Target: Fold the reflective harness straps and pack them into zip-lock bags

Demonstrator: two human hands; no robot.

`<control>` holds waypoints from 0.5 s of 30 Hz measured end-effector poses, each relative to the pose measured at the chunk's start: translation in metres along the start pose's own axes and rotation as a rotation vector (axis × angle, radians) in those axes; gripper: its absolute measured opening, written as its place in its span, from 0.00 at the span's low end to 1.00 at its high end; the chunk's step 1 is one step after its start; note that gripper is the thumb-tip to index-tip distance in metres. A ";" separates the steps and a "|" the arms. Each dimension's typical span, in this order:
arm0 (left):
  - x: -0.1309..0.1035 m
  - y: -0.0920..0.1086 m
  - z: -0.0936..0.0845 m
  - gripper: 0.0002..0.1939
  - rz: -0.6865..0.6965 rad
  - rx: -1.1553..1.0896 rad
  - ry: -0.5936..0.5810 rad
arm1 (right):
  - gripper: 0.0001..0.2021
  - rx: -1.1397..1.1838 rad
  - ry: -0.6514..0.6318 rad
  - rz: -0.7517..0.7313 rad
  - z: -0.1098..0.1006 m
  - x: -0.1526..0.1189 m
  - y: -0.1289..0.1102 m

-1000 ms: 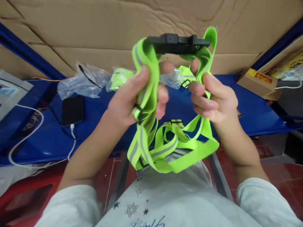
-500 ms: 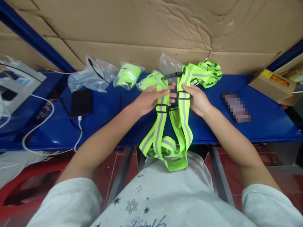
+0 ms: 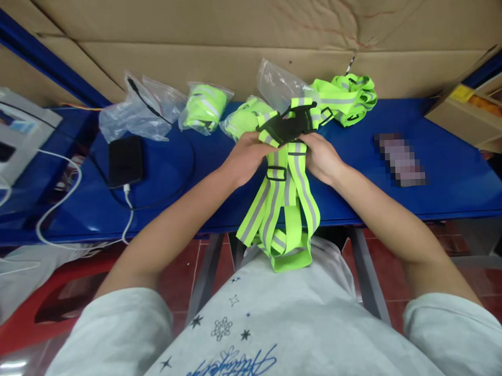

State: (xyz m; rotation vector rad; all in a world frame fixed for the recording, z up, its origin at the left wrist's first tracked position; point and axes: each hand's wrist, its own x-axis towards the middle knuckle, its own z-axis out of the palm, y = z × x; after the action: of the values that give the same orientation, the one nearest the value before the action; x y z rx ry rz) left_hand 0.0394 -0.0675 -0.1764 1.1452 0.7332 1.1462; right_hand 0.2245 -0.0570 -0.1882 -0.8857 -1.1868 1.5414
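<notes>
A neon-green strap harness [image 3: 273, 217] with grey reflective stripes hangs from both hands, its lower loops reaching past the table edge to the shirt. My left hand [image 3: 250, 155] is closed on its left straps, just under a black buckle [image 3: 288, 127]. On the other side, my right hand [image 3: 321, 157] grips the right straps, fingers partly hidden behind the webbing. A black slider sits on the left strap below the hands. Beyond them lies a bundled green strap [image 3: 350, 97] on the table.
On the blue table [image 3: 218, 197] are two bagged green bundles [image 3: 205, 107], [image 3: 248, 117], clear plastic bags [image 3: 280, 83], a black device [image 3: 125, 161] with a white cable, and a pixelated object [image 3: 401, 159]. An open cardboard box [image 3: 470, 112] stands at right.
Both hands have come closer together, bringing the straps side by side. The black buckle now lies broad across the top of the harness. The camera view has shifted slightly.
</notes>
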 end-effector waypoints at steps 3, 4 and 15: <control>0.001 -0.002 -0.002 0.12 -0.041 -0.038 -0.054 | 0.22 -0.231 0.029 -0.129 -0.003 0.000 0.001; 0.001 -0.003 -0.002 0.13 -0.047 -0.053 -0.060 | 0.24 -0.323 0.038 -0.180 -0.005 0.001 0.001; -0.007 0.002 0.012 0.24 -0.112 -0.170 -0.116 | 0.34 -0.603 0.114 -0.448 0.001 -0.007 0.002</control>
State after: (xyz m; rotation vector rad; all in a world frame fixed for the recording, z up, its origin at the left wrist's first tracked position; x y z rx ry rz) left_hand 0.0477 -0.0782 -0.1717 1.0065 0.5911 1.0193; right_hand 0.2255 -0.0644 -0.1900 -0.9836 -1.6663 0.7683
